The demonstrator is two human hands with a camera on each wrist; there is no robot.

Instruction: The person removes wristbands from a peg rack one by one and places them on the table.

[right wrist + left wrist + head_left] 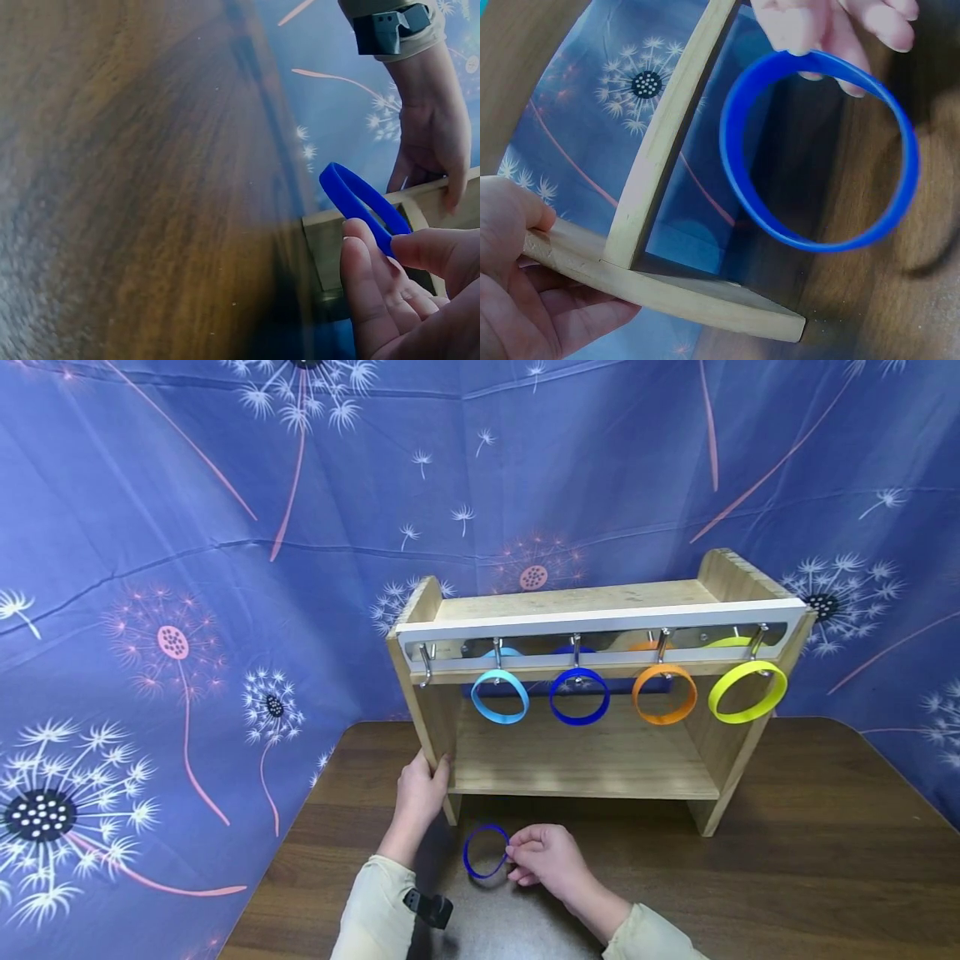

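Between thumb and fingertips, my right hand point(551, 860) pinches a blue ring-shaped band point(467, 858), held in front of the wooden shelf point(585, 752). The same band point(731, 150) looms large in the left wrist view. My left hand point(421, 787) grips the shelf's left side panel, thumb on one face and fingers on the other. Along the shelf's front rail, a light blue band point(501, 718), a dark blue band point(579, 720), an orange band point(664, 719) and a yellow band point(750, 717) hang from metal hooks. The leftmost hook point(426, 666) carries no band.
The shelf stands on a dark brown wooden table point(825, 860). Behind it and to the left hangs a blue cloth point(337, 468) printed with dandelions. A black device point(429, 908) is strapped on my left wrist.
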